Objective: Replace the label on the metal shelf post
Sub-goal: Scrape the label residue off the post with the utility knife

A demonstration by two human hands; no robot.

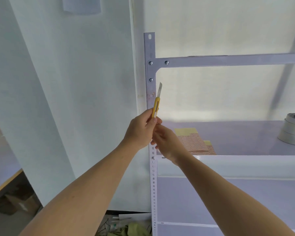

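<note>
The grey metal shelf post [150, 86] stands upright in the middle of the view, with a worn reddish label remnant [151, 95] on it. My left hand [140, 131] grips a yellow utility knife [156, 107] by its lower end; the extended blade [160, 90] points up, just right of the label remnant. My right hand [166, 142] sits right below and against the left hand, fingertips at the knife's bottom end; whether it holds the knife is not plain. Sheets of red-printed labels [193, 142] lie on the shelf behind my right hand.
A stack of white tape rolls [292, 129] stands on the shelf board [237, 133] at the far right. A horizontal shelf rail [228, 60] crosses above. A white wall fills the left side. Cardboard and clutter [126, 225] lie on the floor below.
</note>
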